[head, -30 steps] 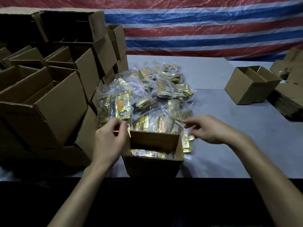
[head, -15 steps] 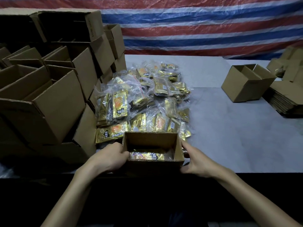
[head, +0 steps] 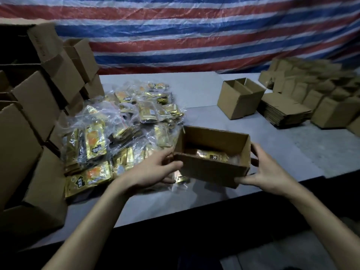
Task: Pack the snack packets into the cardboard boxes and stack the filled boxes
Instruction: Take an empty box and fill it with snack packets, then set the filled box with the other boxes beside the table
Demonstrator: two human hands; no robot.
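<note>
Near edge: left hand (head: 155,170) and right hand (head: 266,170) set apart, each clamped on one end of small open cardboard box (head: 210,172). Box is tilted, seemingly raised off the tabletop (head: 292,152). Gold snack packet (head: 212,155) lies inside.

Half a second ago the box sat square at the tabletop's near edge in front of the pile; it is now right of it and skewed, with its left end over the fringe.

Pile of bagged snack packets (head: 120,129) just left of box. Open boxes stacked (head: 29,114) far left. Beyond: empty open box (head: 239,102), flat cardboard stack (head: 284,112), rows of assembled boxes (head: 331,106). Striped tarp (head: 194,36) behind.
</note>
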